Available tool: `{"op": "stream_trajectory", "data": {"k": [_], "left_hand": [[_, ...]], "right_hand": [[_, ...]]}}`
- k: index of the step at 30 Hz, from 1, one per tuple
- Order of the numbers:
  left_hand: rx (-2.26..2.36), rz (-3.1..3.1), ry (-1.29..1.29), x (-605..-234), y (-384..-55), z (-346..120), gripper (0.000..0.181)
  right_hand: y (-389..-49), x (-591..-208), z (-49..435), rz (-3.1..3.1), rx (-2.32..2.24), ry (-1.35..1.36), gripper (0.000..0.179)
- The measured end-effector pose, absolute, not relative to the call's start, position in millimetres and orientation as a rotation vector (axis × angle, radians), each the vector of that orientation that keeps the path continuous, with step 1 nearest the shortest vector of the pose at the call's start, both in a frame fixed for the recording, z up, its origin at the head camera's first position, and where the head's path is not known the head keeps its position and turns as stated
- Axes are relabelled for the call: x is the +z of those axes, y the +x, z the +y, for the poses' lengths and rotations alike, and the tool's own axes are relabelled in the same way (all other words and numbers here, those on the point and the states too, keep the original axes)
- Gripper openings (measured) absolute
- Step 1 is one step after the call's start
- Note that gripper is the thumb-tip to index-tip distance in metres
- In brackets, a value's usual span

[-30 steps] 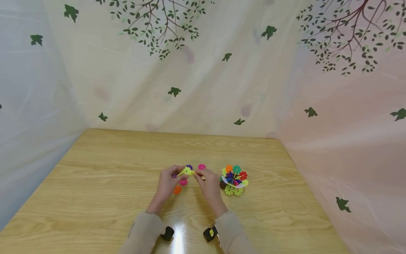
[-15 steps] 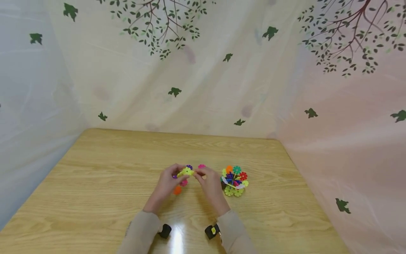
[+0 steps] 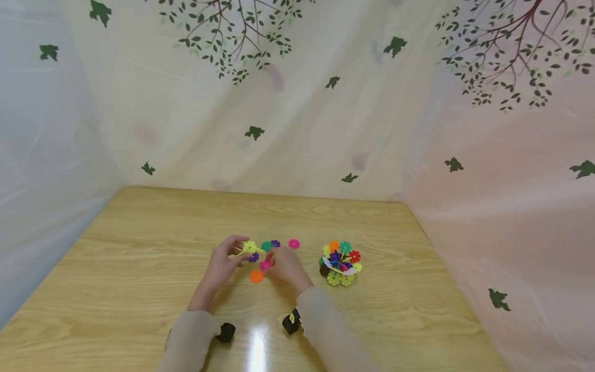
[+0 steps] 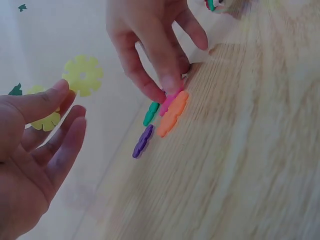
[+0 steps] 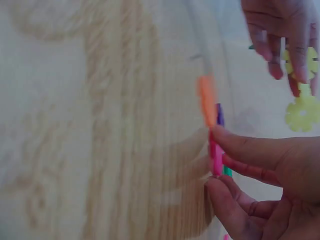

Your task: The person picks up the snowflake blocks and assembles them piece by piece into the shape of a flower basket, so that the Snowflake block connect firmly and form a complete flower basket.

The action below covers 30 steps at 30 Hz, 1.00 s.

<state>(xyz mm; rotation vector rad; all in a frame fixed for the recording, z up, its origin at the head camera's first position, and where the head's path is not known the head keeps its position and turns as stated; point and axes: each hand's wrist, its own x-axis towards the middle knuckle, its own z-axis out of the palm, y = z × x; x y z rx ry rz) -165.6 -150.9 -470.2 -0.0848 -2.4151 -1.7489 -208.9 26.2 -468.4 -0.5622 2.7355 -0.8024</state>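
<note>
My left hand (image 3: 219, 266) pinches a small group of joined yellow snowflake discs (image 4: 83, 75) between thumb and fingers, held above the tabletop. My right hand (image 3: 289, 266) reaches down to a pink snowflake disc (image 3: 265, 265), and its thumb and fingers pinch that disc at the table surface. Beside the pink disc lies an orange disc (image 3: 256, 277). A purple disc (image 3: 253, 257) is under the left fingertips, apart from them. A green disc (image 3: 267, 246) and a second purple disc (image 3: 276, 243) lie just behind. Part of the pink disc is hidden by the right fingers.
Right of my hands stands a multicoloured cluster of joined snowflake discs (image 3: 341, 264). A second pink disc (image 3: 294, 244) lies farther back on the wooden table (image 3: 409, 305). Fabric with leaf and bird prints (image 3: 297, 139) hangs behind the table and at both sides.
Both hands were together at the yellow discs. My left hand has moved left, carrying them, while my right hand has come away and moved down-left to the pink disc.
</note>
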Motion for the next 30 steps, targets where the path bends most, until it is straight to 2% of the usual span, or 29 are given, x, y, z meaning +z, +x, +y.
{"op": "stream_trajectory", "data": {"k": [3, 8, 15, 22, 30], "left_hand": [[-1.897, -2.38, -0.13, -470, -165, -150, 0.035], [-2.105, -2.291, -0.178, -468, -164, -148, 0.037], [-2.166, -2.28, -0.17, -469, -165, -149, 0.036], [-2.198, -2.281, -0.256, -468, -167, -143, 0.039], [-2.189, -2.326, -0.379, -464, -168, -128, 0.037]], "right_hand": [[-210, -468, 22, 2.77, -0.704, -0.571, 0.022], [-208, -467, 27, 2.802, -0.709, -0.531, 0.024], [-208, -470, 55, 2.501, -1.168, -0.43, 0.01], [-197, -454, 82, 2.13, -1.591, -0.273, 0.022], [-193, -447, 92, 2.04, -1.768, -0.188, 0.024]]}}
